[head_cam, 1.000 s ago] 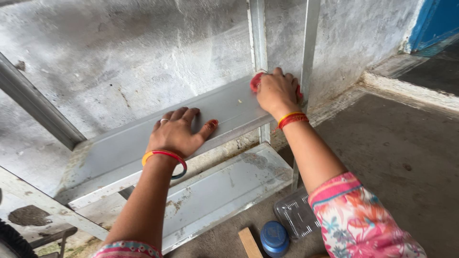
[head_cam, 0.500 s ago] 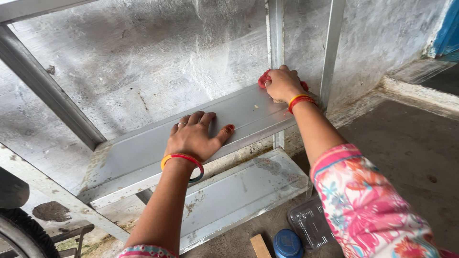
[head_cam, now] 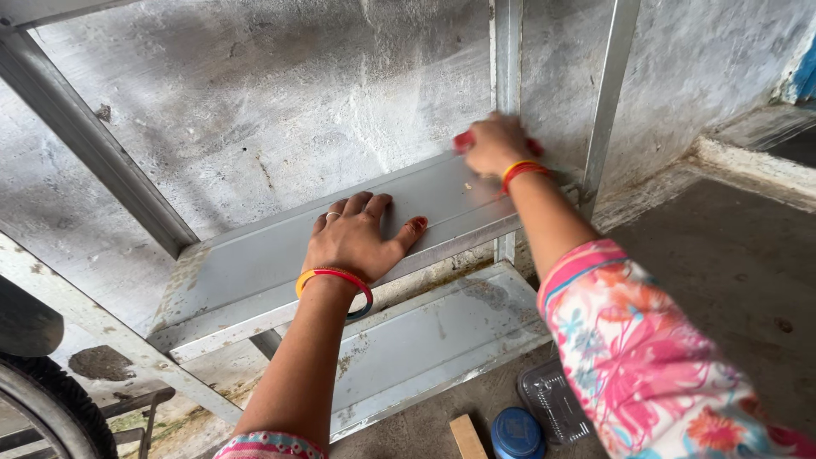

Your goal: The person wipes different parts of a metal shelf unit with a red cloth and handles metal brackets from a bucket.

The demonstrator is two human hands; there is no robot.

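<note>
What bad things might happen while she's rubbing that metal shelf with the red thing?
The right hand rubs a red pad close to the upright post, so knuckles could bump it. The left hand presses flat on the grey shelf near its front edge, which might scrape the palm. The blue lid and clear container lie on the floor by her, easy to knock.

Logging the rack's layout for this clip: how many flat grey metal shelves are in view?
2. The upper shelf lies under the flat left hand, while the right hand presses a red pad at its far end. The lower shelf sits beneath it, near the floor. More may be out of frame.
</note>
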